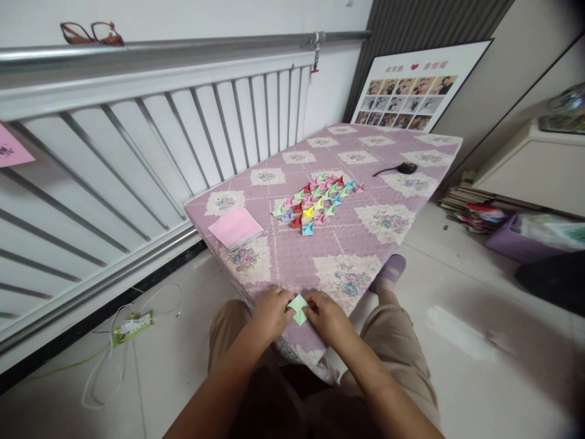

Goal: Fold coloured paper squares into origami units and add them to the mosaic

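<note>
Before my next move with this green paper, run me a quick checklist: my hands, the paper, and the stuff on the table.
1. Left hand at the left corner of the green paper: ok.
2. Right hand at the opposite corner: ok.
3. Green paper turned as a diamond, with a line running down its middle: ok.
4. Crisp creases: cannot tell, too small from here.
5. Colored folded pieces out of the way: ok, grouped farther up the tablecloth, apart from both hands.
6. Paper stack with pink on top apart from the hands: ok, near the table's left edge.
</note>
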Action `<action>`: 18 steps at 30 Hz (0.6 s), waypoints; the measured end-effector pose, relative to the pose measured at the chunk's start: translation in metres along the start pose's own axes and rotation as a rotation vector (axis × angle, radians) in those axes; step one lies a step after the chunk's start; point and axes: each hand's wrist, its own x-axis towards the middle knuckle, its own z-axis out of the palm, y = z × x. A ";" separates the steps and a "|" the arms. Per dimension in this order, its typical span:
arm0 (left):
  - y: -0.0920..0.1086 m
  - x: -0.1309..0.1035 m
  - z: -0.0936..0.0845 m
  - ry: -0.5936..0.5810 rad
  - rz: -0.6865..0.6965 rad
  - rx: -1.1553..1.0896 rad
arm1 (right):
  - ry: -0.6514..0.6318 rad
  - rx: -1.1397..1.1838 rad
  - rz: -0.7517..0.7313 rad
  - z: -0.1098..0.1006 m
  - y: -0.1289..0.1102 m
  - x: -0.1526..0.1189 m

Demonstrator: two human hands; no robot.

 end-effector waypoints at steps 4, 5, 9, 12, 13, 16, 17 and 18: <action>-0.007 0.006 -0.001 -0.019 0.039 0.004 | -0.014 -0.035 -0.038 -0.001 0.004 0.001; -0.008 0.007 -0.002 -0.032 0.043 0.001 | -0.013 -0.050 -0.049 -0.001 0.005 0.001; -0.012 0.008 -0.002 -0.078 0.069 0.015 | -0.012 -0.141 -0.095 0.003 0.010 -0.002; -0.013 0.005 0.001 -0.053 0.105 0.066 | -0.016 -0.239 -0.143 0.007 0.015 -0.006; -0.013 0.003 0.002 -0.040 0.115 0.091 | -0.013 -0.277 -0.164 0.008 0.017 -0.008; -0.013 -0.003 0.008 -0.019 0.133 0.200 | 0.005 -0.380 -0.217 0.011 0.020 -0.014; -0.013 -0.005 0.009 -0.021 0.136 0.245 | 0.004 -0.405 -0.230 0.011 0.021 -0.016; -0.013 -0.008 0.010 -0.023 0.138 0.289 | -0.002 -0.426 -0.241 0.011 0.022 -0.018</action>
